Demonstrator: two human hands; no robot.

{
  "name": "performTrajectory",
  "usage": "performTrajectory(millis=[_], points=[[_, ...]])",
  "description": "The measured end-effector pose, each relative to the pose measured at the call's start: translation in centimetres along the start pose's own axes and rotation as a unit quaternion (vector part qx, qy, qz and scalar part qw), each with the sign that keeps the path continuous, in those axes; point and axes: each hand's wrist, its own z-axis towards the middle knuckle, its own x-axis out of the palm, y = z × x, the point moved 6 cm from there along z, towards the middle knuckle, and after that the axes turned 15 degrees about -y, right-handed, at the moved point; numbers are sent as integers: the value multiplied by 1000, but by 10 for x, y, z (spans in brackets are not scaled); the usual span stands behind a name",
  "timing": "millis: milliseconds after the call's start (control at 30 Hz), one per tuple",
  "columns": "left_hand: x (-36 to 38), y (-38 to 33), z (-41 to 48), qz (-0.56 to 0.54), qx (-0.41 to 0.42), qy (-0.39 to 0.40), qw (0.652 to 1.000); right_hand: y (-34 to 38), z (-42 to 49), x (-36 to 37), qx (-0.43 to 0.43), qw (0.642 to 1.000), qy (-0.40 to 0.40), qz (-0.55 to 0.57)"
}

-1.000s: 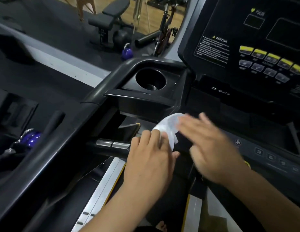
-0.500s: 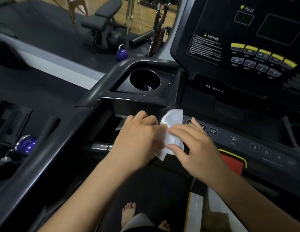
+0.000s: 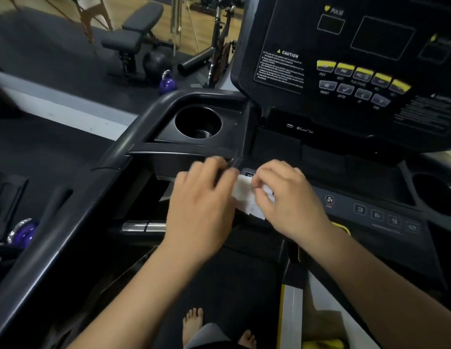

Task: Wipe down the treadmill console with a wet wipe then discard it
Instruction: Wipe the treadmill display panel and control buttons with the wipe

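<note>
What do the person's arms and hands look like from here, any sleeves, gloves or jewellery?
Both forearms are bare as far as the frame shows: no sleeves in view. The left hand and right hand wear no gloves. No watch, band or ring shows on either wrist or on the fingers. There are no markings, though the picture is slightly blurred.

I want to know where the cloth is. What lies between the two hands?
In the head view, the white wet wipe lies between the left hand and the right hand, pinched by both, just in front of the console's lower button strip.
</note>
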Motion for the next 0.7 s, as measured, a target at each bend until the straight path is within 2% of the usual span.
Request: performTrajectory(millis=[67, 100, 167, 233, 300, 467, 567, 700], points=[[15, -14, -15, -19, 94, 39, 995, 7, -2, -5, -58, 996, -30, -60], [19, -17, -23, -29, 106, 65, 992, 12, -6, -9, -82, 994, -36, -62], [21, -17, -39, -19, 93, 108, 990, 18, -28, -8, -103, 993, 16, -58], [17, -17, -51, 5, 76, 133, 988, 16, -60, 2, -102, 983, 117, -95], [15, -18, -52, 16, 67, 135, 988, 11, -71, 8, -93, 976, 158, -121], [23, -11, -21, 24, 21, 127, 991, 7, -36, 14, -41, 980, 144, -134], [6, -18, -44, -16, 4, 118, 993, 20, -59, 7, -81, 979, 149, -117], [-3, -22, -66, 7, -14, 113, 993, 22, -69, 5, -127, 974, 169, -77]])
